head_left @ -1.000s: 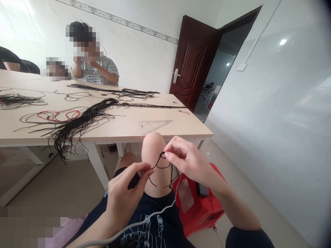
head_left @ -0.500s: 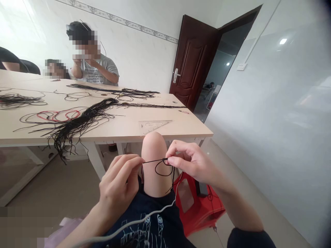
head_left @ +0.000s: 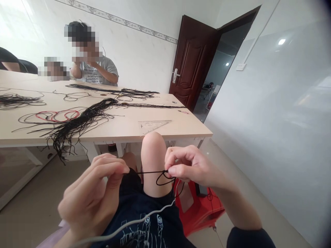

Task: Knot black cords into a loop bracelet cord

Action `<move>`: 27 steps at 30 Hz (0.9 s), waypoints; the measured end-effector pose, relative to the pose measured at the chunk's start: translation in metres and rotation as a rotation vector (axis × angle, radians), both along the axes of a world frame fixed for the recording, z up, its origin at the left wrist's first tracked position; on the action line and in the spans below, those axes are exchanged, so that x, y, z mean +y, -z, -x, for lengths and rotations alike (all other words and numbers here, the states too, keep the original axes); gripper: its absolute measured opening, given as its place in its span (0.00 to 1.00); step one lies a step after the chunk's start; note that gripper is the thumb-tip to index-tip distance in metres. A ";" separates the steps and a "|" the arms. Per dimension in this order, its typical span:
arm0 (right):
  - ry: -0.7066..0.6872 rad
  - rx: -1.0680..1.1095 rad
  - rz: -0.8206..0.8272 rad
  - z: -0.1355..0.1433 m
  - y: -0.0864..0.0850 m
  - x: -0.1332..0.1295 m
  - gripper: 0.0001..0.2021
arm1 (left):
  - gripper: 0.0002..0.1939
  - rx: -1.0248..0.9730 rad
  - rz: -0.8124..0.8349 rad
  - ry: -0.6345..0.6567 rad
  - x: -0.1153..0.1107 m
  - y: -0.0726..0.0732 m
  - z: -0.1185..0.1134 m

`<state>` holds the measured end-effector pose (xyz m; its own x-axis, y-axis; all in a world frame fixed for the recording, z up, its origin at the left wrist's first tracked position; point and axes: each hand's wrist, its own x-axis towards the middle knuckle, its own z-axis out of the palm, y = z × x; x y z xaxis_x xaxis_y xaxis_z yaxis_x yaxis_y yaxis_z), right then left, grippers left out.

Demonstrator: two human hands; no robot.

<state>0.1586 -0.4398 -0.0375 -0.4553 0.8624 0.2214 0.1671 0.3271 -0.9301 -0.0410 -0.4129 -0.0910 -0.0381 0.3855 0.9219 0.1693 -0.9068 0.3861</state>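
A thin black cord (head_left: pixel 150 172) runs nearly level between my two hands, in front of my raised knee. Thumb and fingertips of my left hand (head_left: pixel 93 186) pinch its left end. My right hand (head_left: pixel 187 165) is closed on the cord by a small knot, thumb against forefinger. Just below that knot hangs a small loop of the same cord, and more of it droops under my right fingers. My fingers partly hide the ends.
On the table (head_left: pixel 124 129) lie a thick bundle of black cords (head_left: pixel 85 119), red cord (head_left: pixel 57 116) and a clear set square (head_left: pixel 153 126). A red stool (head_left: pixel 199 213) stands by my right leg. A white cable (head_left: pixel 134 222) crosses my lap. Across the table a person (head_left: pixel 95 70) sits.
My left hand has moved left and down, drawing out a longer stretch of cord. My right hand has dropped slightly, keeping its pinch near the knot.
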 end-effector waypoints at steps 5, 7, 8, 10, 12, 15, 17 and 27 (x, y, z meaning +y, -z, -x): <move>-0.035 0.060 0.051 -0.002 0.001 -0.002 0.06 | 0.05 -0.215 0.087 -0.004 -0.006 -0.012 0.001; -0.031 0.084 0.063 -0.003 0.002 -0.002 0.06 | 0.02 -0.317 0.145 -0.023 -0.005 -0.016 0.001; -0.027 0.095 0.072 -0.003 0.003 -0.002 0.06 | 0.03 -0.357 0.183 -0.039 -0.004 -0.017 0.001; -0.026 0.114 0.098 -0.002 0.004 -0.001 0.05 | 0.05 -0.443 0.256 -0.028 -0.001 -0.015 -0.002; -0.022 0.134 0.127 0.001 0.005 0.001 0.05 | 0.04 -0.512 0.399 0.154 0.001 -0.009 -0.008; 0.010 0.181 0.145 0.005 0.007 0.005 0.05 | 0.03 -0.486 0.789 0.644 -0.001 0.002 -0.019; 0.038 0.208 0.133 0.008 0.008 0.007 0.05 | 0.03 -0.444 0.991 0.890 -0.006 0.007 -0.026; 0.234 0.187 -0.089 0.015 0.016 0.009 0.04 | 0.03 -0.591 1.082 0.979 -0.013 0.007 -0.035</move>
<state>0.1436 -0.4307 -0.0531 -0.1909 0.9125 0.3619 0.0764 0.3814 -0.9213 -0.0057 -0.4257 -0.0984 0.3707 0.9166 0.1496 -0.6988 0.1691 0.6951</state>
